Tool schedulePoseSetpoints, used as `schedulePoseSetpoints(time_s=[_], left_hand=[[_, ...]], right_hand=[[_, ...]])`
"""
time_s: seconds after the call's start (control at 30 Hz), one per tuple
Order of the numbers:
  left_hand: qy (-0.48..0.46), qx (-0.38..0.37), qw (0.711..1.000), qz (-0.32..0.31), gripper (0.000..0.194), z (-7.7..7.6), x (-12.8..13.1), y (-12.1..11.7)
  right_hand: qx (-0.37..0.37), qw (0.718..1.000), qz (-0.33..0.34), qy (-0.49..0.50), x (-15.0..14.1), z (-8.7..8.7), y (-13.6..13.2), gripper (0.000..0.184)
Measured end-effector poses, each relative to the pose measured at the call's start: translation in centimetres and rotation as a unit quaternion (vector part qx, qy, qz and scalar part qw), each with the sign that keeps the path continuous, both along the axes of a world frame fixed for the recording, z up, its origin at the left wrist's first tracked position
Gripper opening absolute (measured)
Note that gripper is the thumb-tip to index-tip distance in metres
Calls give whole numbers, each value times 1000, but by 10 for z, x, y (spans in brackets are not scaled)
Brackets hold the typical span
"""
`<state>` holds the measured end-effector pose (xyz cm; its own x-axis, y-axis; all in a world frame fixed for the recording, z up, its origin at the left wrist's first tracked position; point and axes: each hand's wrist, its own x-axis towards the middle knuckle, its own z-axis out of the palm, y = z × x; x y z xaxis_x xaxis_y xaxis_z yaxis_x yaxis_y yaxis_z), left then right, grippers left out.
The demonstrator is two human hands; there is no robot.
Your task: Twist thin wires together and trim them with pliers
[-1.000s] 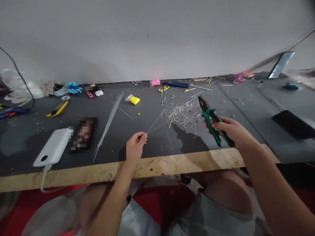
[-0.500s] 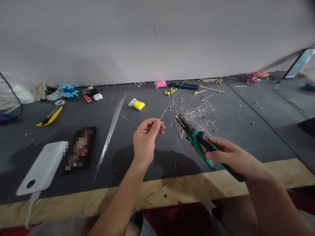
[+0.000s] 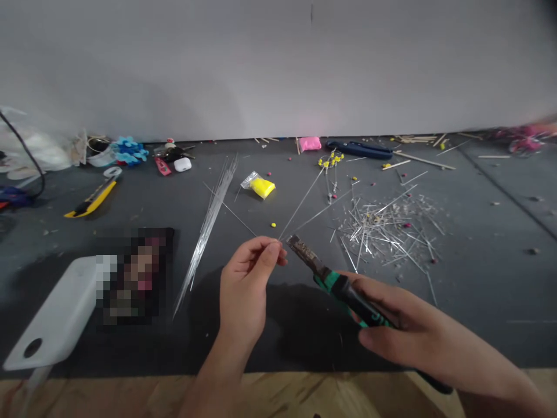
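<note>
Between thumb and fingers, my left hand (image 3: 250, 276) pinches thin metal wires (image 3: 303, 201) that fan out away from me. My right hand (image 3: 409, 322) is wrapped round a pair of pliers (image 3: 331, 281) with green and black handles. The pliers' jaws are close to the wires, just right of my left fingertips; whether they touch cannot be made out. Left of my left hand lies a bundle of long straight wires (image 3: 204, 232). A scattered heap of short wire pieces (image 3: 383, 229) is beyond the pliers, to the right.
A yellow clay packet (image 3: 261, 187) and a pink one (image 3: 310, 144) lie farther back. Small yellow pieces (image 3: 331, 159) sit by a dark blue tool (image 3: 359, 150). At left are a yellow cutter (image 3: 93, 200), a white power bank (image 3: 61, 313) and blue flower-like pieces (image 3: 129, 151).
The pliers have come left, their jaws now close to my left fingertips. The wires in my left hand now spread apart. The camera view has shifted.
</note>
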<state>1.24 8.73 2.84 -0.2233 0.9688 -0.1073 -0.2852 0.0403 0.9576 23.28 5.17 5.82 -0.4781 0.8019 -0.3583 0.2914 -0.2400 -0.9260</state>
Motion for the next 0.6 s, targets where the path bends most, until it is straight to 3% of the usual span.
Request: schedulePoseSetpoints(time_s=[0.3,0.5,0.6], left_hand=[[98,-27,994,-41,8,-3,14,-7],[146,-27,987,-65,5,-5,22,-10],[138,-24,988,-59,5,-5,25,-10]], right_hand=[[-13,997,-72,-3,1,0,-11,49],[-14,999,-13,-35,2,-4,-5,18],[-26,999,-17,-32,1,-2,-4,13]])
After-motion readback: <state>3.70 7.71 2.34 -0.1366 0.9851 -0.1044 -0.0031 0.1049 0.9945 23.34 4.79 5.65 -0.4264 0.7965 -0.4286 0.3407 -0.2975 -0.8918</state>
